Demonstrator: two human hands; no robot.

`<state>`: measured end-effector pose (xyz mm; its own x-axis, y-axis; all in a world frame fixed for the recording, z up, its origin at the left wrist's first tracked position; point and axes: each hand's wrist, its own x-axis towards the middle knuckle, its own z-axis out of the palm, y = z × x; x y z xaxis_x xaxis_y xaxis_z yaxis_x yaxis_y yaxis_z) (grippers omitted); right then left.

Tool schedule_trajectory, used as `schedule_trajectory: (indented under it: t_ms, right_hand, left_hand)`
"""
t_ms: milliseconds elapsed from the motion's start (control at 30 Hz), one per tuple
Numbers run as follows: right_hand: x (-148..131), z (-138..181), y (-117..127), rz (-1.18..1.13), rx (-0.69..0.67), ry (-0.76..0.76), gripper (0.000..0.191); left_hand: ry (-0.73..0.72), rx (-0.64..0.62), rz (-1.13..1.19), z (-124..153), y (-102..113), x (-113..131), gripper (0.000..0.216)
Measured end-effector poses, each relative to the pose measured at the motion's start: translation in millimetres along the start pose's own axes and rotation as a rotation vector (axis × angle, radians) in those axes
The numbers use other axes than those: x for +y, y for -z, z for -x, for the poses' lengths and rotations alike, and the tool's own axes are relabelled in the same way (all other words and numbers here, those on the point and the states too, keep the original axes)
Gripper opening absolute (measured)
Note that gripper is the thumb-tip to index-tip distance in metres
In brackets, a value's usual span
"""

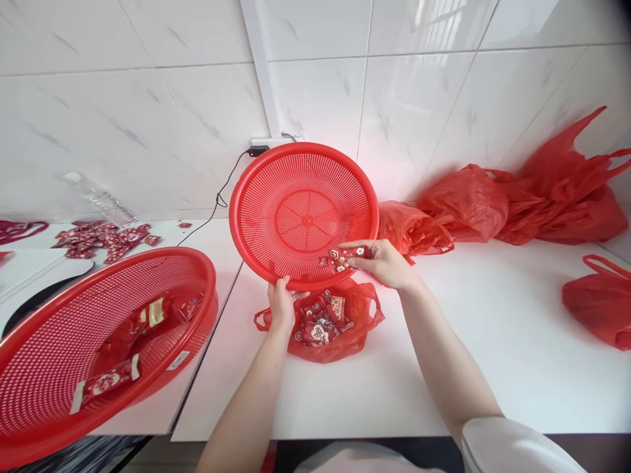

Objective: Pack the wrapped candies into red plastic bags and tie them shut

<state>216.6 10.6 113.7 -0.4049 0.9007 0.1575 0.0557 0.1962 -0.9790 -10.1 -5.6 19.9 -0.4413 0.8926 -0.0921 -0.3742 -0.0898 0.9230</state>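
A round red plastic colander (300, 171) is tilted up, its open side facing me. My left hand (282, 303) grips its lower rim, thumb on the inside edge. In my right hand (379, 264), fingers closed, are some small red printed packets (340, 257), held at the colander's lower right inside. No other packets show in the colander. Just below it, a red plastic bag (340, 348) lies open on the white table, holding several red packets (320, 328).
Another red colander (197, 276) with several packets stands at the left. Behind it are a pile of small red packets (93, 238) and a clear bottle (106, 203). Red plastic bags (473, 203) line the wall, and a tied red bag (599, 302) sits far right. A black cable (217, 197) runs to the wall.
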Motion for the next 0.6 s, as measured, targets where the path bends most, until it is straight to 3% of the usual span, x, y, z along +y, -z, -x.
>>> schedule_trajectory:
  t_ms: [200, 333, 600]
  right_hand:
    - [0.0, -2.7, -6.7, 0.142, -0.032, -0.025, 0.046]
    - [1.4, -4.8, -12.3, 0.110, -0.044, 0.004, 0.039]
    - [11.3, -9.1, -32.0, 0.087, 0.109, -0.031, 0.030]
  left_hand:
    - [0.007, 0.005, -0.007, -0.4, 1.0, -2.9, 0.027]
    - [0.019, -0.003, -0.001, 0.9, -0.1, -1.5, 0.027]
    - [0.013, -0.023, -0.020, 7.4, -3.5, 1.6, 0.022]
